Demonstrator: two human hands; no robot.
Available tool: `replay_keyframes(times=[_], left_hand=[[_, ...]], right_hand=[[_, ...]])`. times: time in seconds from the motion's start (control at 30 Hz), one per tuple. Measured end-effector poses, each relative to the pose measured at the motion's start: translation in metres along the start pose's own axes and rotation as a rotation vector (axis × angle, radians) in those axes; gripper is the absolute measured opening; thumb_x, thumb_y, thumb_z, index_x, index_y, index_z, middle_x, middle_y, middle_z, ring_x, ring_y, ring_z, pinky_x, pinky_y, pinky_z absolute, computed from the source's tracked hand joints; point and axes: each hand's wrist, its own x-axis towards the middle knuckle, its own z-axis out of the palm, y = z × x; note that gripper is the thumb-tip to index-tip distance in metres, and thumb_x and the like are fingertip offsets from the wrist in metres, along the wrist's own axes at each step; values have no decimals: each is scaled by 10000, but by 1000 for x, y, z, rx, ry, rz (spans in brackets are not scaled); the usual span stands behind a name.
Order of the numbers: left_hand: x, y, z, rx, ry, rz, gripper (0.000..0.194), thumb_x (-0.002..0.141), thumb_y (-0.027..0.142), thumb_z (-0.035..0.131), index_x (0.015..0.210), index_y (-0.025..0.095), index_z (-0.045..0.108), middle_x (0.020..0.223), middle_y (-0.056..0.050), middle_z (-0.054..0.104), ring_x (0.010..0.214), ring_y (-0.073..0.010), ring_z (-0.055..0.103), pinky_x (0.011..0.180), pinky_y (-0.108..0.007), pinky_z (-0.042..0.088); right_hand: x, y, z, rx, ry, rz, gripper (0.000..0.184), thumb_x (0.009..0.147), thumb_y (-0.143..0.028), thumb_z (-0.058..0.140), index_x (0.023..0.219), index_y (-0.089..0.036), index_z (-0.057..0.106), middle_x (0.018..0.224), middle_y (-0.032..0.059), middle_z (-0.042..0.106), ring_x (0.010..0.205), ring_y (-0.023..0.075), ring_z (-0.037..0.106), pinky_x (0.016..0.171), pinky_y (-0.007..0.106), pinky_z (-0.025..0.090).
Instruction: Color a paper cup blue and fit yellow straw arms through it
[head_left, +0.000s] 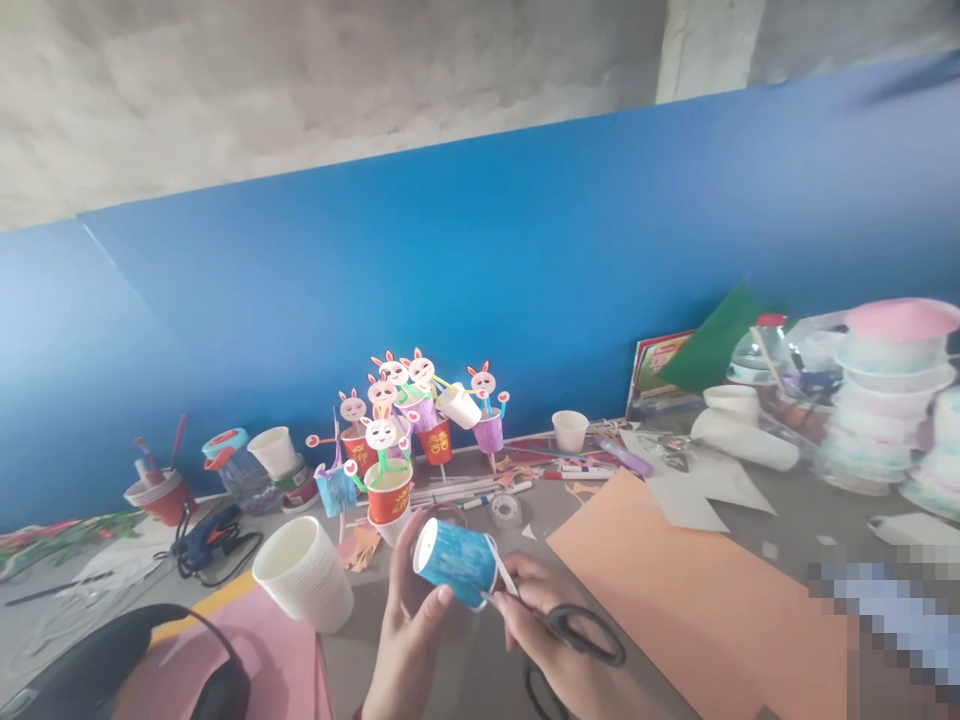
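Observation:
My left hand (pixel 409 625) grips a paper cup wrapped in blue paper (pixel 455 562), held on its side with the white inside facing left. My right hand (pixel 551 650) holds black-handled scissors (pixel 577 632), fingers through the loops, blades touching the cup's bottom edge. Both hands hover low over the table's near edge. Just behind them stand several finished cup figures with rabbit faces on sticks (pixel 397 420), in red, purple and blue cups.
A stack of white paper cups (pixel 304 575) lies left of my hands, beside a glue gun (pixel 206 540). An orange sheet (pixel 697 590) covers the table on the right. Tape roll (pixel 506 510), markers, bowls (pixel 892 380) and a blue wall (pixel 480 260) are behind.

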Motion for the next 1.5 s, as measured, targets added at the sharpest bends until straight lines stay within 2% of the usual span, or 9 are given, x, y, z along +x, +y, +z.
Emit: replay_keyframes(times=[0.1, 0.23, 0.37, 0.53, 0.77, 0.97, 1.13, 1.4, 1.5], left_hand=[[0, 0, -9, 184, 94, 19, 679, 767, 437, 809, 1361, 293, 515, 1412, -109, 589, 1213, -312, 610, 953, -373, 536], [-1, -5, -10, 288, 159, 6, 625, 761, 475, 806, 1274, 272, 511, 1219, -82, 655, 1053, -254, 646, 859, -309, 545], [-3, -3, -5, 342, 187, 11, 634, 742, 509, 809, 1246, 272, 507, 1165, -62, 654, 1022, -240, 639, 839, -292, 536], [-7, 0, 6, 345, 270, 30, 618, 719, 531, 807, 1208, 259, 546, 1056, -42, 691, 918, -218, 655, 774, -277, 540], [-9, 3, 15, 404, 305, 35, 567, 703, 545, 806, 1123, 233, 590, 961, -31, 700, 885, -223, 660, 769, -283, 526], [-10, 2, 8, 473, 270, 117, 537, 730, 549, 785, 1139, 247, 611, 1060, -50, 696, 970, -250, 661, 834, -315, 523], [-12, -1, 0, 561, 231, 166, 547, 749, 504, 788, 1189, 252, 582, 1128, -71, 674, 1037, -275, 647, 869, -345, 523], [-14, -7, 11, 494, 259, 295, 496, 773, 509, 765, 1175, 281, 588, 1188, -56, 610, 1127, -280, 580, 985, -384, 458], [-14, -7, 12, 498, 243, 335, 485, 772, 494, 769, 1174, 281, 601, 1196, -53, 613, 1148, -281, 574, 1013, -391, 441]], right_hand=[[1, 7, 3, -154, 25, -97, 350, 1000, -248, 451, 667, -212, 554, 776, -4, 658, 618, 123, 615, 588, 221, 466], [2, 11, 1, -316, 72, -227, 309, 1007, -199, 431, 736, -214, 580, 842, 19, 669, 753, 154, 630, 662, 239, 467], [3, 16, 3, -390, 97, -270, 300, 981, -155, 446, 713, -219, 563, 885, 15, 693, 779, 152, 640, 635, 228, 448], [5, 25, 7, -500, 190, -387, 309, 915, -137, 485, 617, -215, 501, 758, -9, 674, 643, 124, 612, 549, 228, 395], [13, 38, 3, -535, 165, -475, 246, 746, -98, 586, 544, -214, 508, 707, -20, 693, 620, 135, 622, 550, 252, 376], [10, 25, 0, -506, 141, -377, 229, 807, -108, 548, 602, -208, 527, 624, -34, 637, 531, 106, 598, 469, 208, 357], [4, 11, -3, -279, 46, -210, 336, 999, -239, 411, 689, -215, 538, 794, -10, 668, 614, 104, 627, 539, 188, 429], [2, 9, 1, -73, 104, -42, 349, 1020, -320, 435, 683, -241, 479, 700, -31, 603, 563, 127, 603, 591, 211, 489], [0, 11, 3, 8, 143, -15, 423, 1036, -330, 402, 628, -234, 458, 735, -14, 626, 658, 139, 655, 679, 205, 518]])
